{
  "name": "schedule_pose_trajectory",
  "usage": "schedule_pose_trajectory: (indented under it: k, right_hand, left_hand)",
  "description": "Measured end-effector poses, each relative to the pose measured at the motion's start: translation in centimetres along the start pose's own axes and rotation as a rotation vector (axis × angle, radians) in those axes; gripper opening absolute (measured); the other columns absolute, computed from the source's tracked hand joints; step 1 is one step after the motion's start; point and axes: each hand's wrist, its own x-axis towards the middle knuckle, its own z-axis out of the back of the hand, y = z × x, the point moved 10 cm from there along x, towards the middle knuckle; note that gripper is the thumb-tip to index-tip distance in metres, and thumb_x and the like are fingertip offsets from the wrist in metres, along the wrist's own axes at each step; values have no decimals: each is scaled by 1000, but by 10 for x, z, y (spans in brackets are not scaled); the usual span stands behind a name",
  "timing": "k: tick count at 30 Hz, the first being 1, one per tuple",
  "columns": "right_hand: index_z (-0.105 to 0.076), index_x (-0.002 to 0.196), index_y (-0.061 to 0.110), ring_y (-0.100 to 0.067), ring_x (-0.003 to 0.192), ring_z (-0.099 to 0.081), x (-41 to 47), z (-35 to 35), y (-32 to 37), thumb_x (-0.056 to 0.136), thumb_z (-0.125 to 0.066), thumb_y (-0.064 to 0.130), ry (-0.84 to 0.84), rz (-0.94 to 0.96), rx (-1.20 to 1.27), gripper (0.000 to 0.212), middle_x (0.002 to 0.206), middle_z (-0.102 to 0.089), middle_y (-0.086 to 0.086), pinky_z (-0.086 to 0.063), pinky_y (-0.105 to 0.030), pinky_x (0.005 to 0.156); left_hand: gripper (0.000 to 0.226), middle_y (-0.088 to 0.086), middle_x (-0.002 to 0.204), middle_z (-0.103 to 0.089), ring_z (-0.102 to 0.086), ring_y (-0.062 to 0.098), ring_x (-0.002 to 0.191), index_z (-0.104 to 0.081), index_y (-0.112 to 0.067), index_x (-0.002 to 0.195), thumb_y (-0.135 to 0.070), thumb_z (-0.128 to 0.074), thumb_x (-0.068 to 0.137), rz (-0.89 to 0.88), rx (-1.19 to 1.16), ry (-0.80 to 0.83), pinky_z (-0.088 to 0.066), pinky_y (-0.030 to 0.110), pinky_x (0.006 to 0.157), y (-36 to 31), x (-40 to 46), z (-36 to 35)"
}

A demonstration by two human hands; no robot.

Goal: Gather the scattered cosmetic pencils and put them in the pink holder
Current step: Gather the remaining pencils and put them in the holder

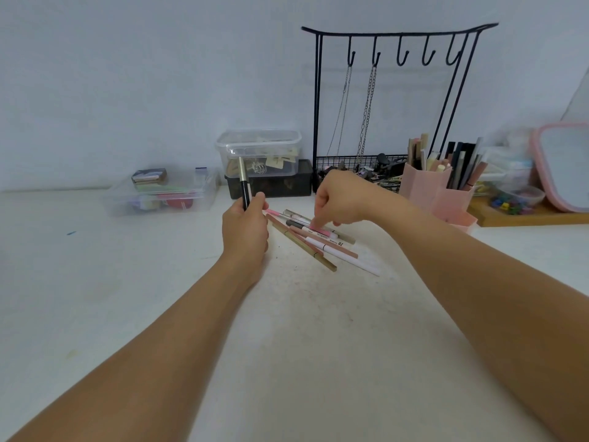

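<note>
The left hand point(245, 231) grips a black-and-silver pencil point(243, 183) upright, while the right hand point(342, 200) pinches a pink pencil point(322, 231) in the pile of pencils point(318, 242) on the white table point(287, 346), near the pink holder point(436, 196).

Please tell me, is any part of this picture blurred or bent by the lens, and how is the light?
Head view: the light is soft and even, with only faint shadows under the pencils. The far right is blurred, around the mirror, while the left hand and right hand look fairly sharp. The wide lens stretches the forearms and bows the rack.
</note>
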Motion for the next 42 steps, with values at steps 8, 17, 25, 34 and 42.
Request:
schedule_pose_trajectory:
  k: [8, 17, 25, 34, 42]
  right_hand:
    - [-78, 88, -1, -26, 77, -75, 3, -14, -9, 81, -80, 16, 90, -44, -61, 19, 84, -78, -13, -61, -33, 72]
    - [-76, 89, -6, -24, 73, -76, 0, 11, -22, 87, -73, 10, -18, -84, 172, 16, 82, -77, -17, -64, -35, 75]
    - [-71, 101, -5, -20, 81, -75, -11, -4, 0, 90, -68, -1, 219, -90, 964, 13, 90, -76, -16, -60, -22, 68]
    - [-76, 96, 3, -18, 82, -75, -14, -48, 43, 89, -74, 10, 325, 49, 797, 11, 94, -77, -13, -60, -23, 68]
    - [-75, 89, 10, -15, 73, -72, 0, 17, -10, 88, -75, 18, -90, 10, 141, 9, 84, -75, -4, -53, -21, 55]
  left_hand:
    - [25, -1, 62, -35, -27, 12, 50, -57, -18, 85, -30, -50, 106, 10, 17, 28, -25, 25, 44, 0, -3, -3]
    - [22, -3, 58, -35, -27, 11, 48, -58, -17, 87, -32, -54, 104, 15, -14, 47, -24, 25, 42, 3, -1, -3]
    - [38, -8, 52, -31, -26, 9, 45, -71, -12, 102, -45, -79, 85, -9, -183, 123, -26, 21, 40, 0, -3, -10]
    - [37, -3, 54, -58, -55, 14, 49, -59, -13, 77, -43, -62, 99, -54, -174, 145, -49, 29, 54, -2, -1, -12]
    - [38, 0, 64, -59, -57, 14, 55, -50, -16, 86, -47, -45, 106, -41, -101, 109, -37, 24, 45, 1, 0, -9]
